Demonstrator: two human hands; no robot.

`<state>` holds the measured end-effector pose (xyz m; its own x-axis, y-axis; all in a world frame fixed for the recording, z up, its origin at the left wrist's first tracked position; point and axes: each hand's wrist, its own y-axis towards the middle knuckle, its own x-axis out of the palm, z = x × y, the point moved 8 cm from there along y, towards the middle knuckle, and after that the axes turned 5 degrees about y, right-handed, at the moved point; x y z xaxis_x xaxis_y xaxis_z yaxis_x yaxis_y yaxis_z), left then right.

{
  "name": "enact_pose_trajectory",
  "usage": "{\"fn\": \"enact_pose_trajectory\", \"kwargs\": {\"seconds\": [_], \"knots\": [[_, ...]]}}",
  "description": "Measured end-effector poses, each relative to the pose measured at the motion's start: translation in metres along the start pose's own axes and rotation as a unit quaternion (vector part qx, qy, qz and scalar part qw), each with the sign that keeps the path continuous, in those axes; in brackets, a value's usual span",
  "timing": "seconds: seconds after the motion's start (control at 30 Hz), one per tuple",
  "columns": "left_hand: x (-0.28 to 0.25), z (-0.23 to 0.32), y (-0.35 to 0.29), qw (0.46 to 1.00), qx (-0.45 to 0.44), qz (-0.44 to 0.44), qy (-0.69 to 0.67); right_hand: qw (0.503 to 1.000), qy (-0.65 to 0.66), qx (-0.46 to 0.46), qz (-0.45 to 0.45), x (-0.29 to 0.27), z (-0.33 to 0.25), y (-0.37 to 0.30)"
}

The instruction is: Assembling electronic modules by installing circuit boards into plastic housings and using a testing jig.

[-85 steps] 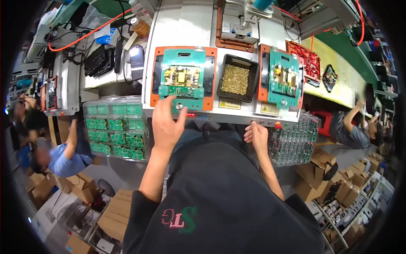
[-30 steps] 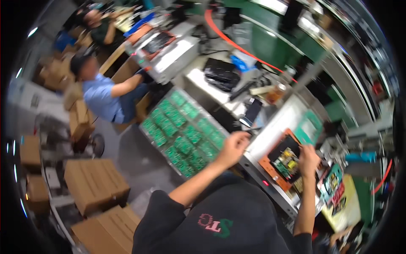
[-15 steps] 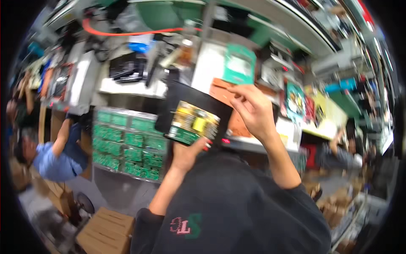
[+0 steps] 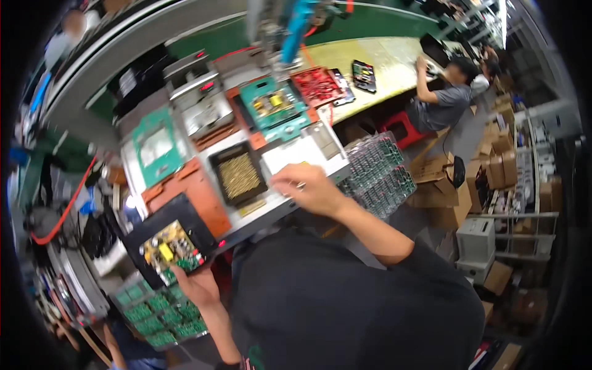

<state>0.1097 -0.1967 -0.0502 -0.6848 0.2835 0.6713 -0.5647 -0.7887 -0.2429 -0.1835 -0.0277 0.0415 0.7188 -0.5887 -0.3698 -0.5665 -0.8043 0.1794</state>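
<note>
My left hand (image 4: 198, 285) is closed on the near edge of a flat black housing (image 4: 137, 240). In that housing lies a circuit board (image 4: 166, 248) with a yellow block and several small parts. My right hand (image 4: 313, 190) hangs over the front of the bench with its fingers curled together. A tiny shiny spot shows at those fingers, too small to name. To the left of this hand sits a dark tray (image 4: 214, 161) full of small brass-coloured pieces (image 4: 240, 175). An orange-brown fixture plate (image 4: 200, 196) lies between the tray and the housing.
A teal fixture (image 4: 250, 111) holds another board beside a red parts tray (image 4: 317, 86). Trays of green boards (image 4: 379, 172) stand right of the bench. A co-worker (image 4: 431, 98) sits at a yellow table (image 4: 394, 55). Cardboard boxes (image 4: 444, 191) are at the right.
The view has swung to the right along the bench. My right hand has left the housing's side and is now near the tray of brass-coloured pieces. My left hand still holds the housing.
</note>
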Motion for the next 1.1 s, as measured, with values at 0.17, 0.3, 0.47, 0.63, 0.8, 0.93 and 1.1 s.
{"fn": "enact_pose_trajectory", "kwargs": {"seconds": [0.17, 0.3, 0.47, 0.63, 0.8, 0.93, 1.1], "knots": [[0.056, -0.039, -0.009, 0.998, 0.004, -0.033, 0.049, 0.94, -0.231, -0.006, 0.252, -0.201, 0.133, 0.028], [0.102, -0.067, -0.015, 0.998, 0.004, -0.012, 0.06, 0.948, -0.27, -0.105, 0.132, -0.209, 0.18, 0.095], [0.119, -0.09, -0.033, 0.997, 0.015, 0.027, 0.077, 0.915, -0.323, -0.218, -0.106, -0.164, 0.206, 0.141], [0.129, -0.093, -0.049, 0.994, 0.049, 0.044, 0.091, 0.926, -0.245, -0.261, -0.116, -0.18, 0.197, 0.158], [0.14, -0.095, -0.053, 0.994, 0.067, 0.042, 0.069, 0.998, -0.024, -0.027, -0.054, -0.21, 0.225, 0.188], [0.141, -0.096, -0.054, 0.994, 0.076, 0.038, 0.069, 0.995, 0.09, 0.02, -0.039, -0.22, 0.231, 0.197], [0.143, -0.085, -0.059, 0.994, 0.089, 0.032, 0.053, 0.984, 0.169, -0.06, -0.002, -0.205, 0.195, 0.206]]}}
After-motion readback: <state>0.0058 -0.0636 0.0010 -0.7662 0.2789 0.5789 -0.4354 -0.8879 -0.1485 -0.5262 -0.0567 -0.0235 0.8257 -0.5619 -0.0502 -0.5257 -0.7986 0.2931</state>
